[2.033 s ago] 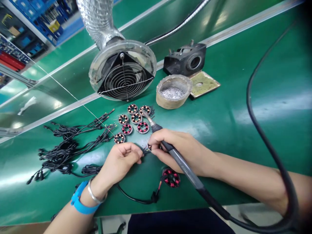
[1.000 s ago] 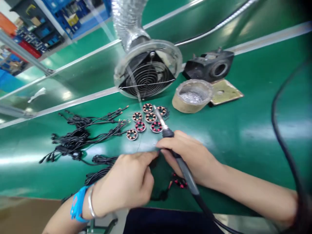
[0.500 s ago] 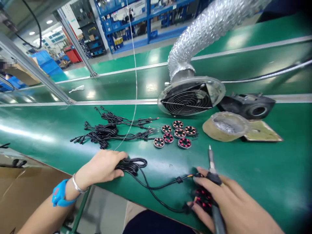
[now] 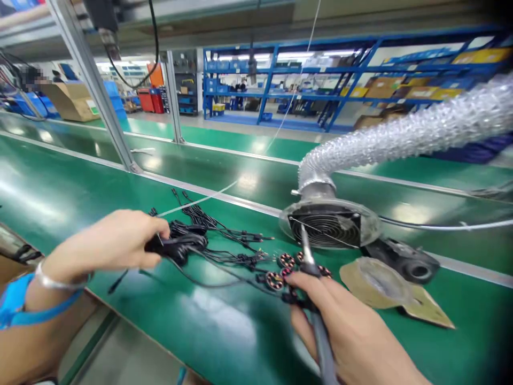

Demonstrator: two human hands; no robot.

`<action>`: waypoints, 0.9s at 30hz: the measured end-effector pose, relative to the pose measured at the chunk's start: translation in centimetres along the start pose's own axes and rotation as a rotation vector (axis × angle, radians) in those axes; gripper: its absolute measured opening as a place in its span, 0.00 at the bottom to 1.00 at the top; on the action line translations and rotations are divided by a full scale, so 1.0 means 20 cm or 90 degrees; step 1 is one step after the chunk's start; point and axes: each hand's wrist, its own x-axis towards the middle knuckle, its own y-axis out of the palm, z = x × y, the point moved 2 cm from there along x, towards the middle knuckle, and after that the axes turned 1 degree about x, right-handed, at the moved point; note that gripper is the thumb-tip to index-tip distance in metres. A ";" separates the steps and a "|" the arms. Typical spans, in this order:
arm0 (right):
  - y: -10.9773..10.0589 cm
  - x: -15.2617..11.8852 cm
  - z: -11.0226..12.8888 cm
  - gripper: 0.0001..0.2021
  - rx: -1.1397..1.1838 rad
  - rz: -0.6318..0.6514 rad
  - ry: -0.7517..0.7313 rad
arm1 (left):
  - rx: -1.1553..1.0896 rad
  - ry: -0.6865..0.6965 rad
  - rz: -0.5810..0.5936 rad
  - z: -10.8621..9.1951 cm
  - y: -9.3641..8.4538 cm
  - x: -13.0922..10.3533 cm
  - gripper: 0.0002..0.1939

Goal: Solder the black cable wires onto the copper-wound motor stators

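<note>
My left hand [image 4: 120,240] is closed around a coiled black cable [image 4: 182,245], raised above the bench at the left. From the coil, two thin black leads run right to my right hand [image 4: 340,321]. That hand grips a soldering iron [image 4: 318,315], its metal tip pointing up and away in front of the fan. Wire ends and dark parts sit at its fingertips, mostly hidden by the fingers. Just beyond them lie several round motor stators [image 4: 286,260] with copper or red windings. More black cables [image 4: 212,224] with bare wire ends lie behind the held coil.
A round fume extractor fan [image 4: 331,230] on a silver flexible duct [image 4: 385,139] stands behind the stators. To the right are a tan round container [image 4: 372,283] and a black holder [image 4: 404,259]. A metal post [image 4: 96,91] rises at the left of the green bench [image 4: 224,326].
The view has tilted up. Both hands have moved forward over the bench, my left hand carrying the coil toward the other cables, my right hand bringing the iron and leads near the stators.
</note>
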 end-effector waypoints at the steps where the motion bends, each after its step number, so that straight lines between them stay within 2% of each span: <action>1: 0.02 0.16 0.00 0.13 -0.012 0.027 -0.010 | 0.006 -0.020 -0.016 0.10 -0.05 0.05 0.10; 2: 0.05 0.34 -0.01 0.13 -0.027 0.061 -0.001 | 0.011 -0.045 -0.043 0.19 -0.10 0.12 0.11; 4: 0.14 0.70 -0.07 0.16 -0.064 0.180 0.084 | 0.002 -0.133 -0.076 0.37 -0.18 0.30 0.13; 6: 0.25 1.06 -0.16 0.17 -0.084 0.177 0.119 | -0.006 -0.201 -0.193 0.49 -0.24 0.49 0.19; 9: 0.46 1.47 -0.34 0.17 -0.110 0.177 0.180 | -0.012 -0.252 -0.290 0.60 -0.19 0.74 0.27; 11: 0.60 1.62 -0.48 0.17 -0.122 0.185 0.230 | -0.031 -0.272 -0.305 0.64 -0.08 0.85 0.24; 13: 0.74 1.68 -0.62 0.17 -0.130 0.201 0.288 | -0.055 -0.291 -0.310 0.67 0.05 0.89 0.20; 16: 0.89 1.63 -0.80 0.17 -0.153 0.220 0.383 | -0.096 -0.312 -0.328 0.74 0.22 0.85 0.20; 19: 0.96 1.55 -0.95 0.17 -0.195 0.242 0.470 | -0.203 -0.351 -0.410 0.82 0.28 0.76 0.21; 21: 0.94 1.53 -0.99 0.17 -0.222 0.262 0.504 | -0.262 -0.390 -0.472 0.85 0.27 0.72 0.19; 23: 0.90 1.56 -0.99 0.17 -0.237 0.282 0.510 | -0.293 -0.415 -0.509 0.87 0.24 0.69 0.17; 27: 0.72 1.70 -0.83 0.17 -0.228 0.287 0.450 | -0.333 -0.404 -0.540 0.81 0.20 0.65 0.15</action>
